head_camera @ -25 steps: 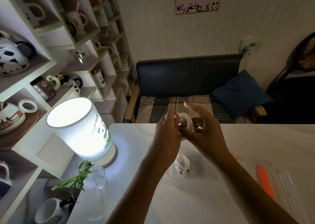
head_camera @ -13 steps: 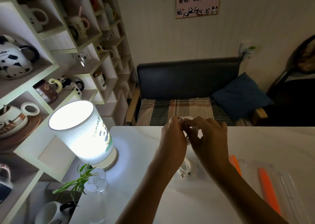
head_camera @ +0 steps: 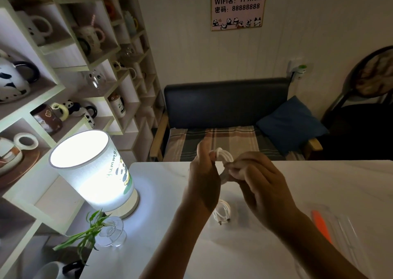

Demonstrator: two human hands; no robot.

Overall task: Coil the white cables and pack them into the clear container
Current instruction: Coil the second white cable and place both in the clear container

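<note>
A small coil of white cable (head_camera: 223,157) is held up above the far edge of the desk (head_camera: 319,185), pinched at its top by the left hand (head_camera: 204,172) and gripped at its right side by the closed fingers of the right hand (head_camera: 255,185); several loops are seen bunched together, so the winding of this cable is judged nearly finished, with only its securing left. A second white cable (head_camera: 222,212) lies already coiled on the desk at six o'clock from the held one, its plugs showing at the near end. The clear container (head_camera: 344,236), marked by an orange strip, is set at about four o'clock from the hands, well apart from both coils; no cable can be made out inside it, so the packing is judged not yet begun. A lit lamp (head_camera: 93,172) stands at nine o'clock.
</note>
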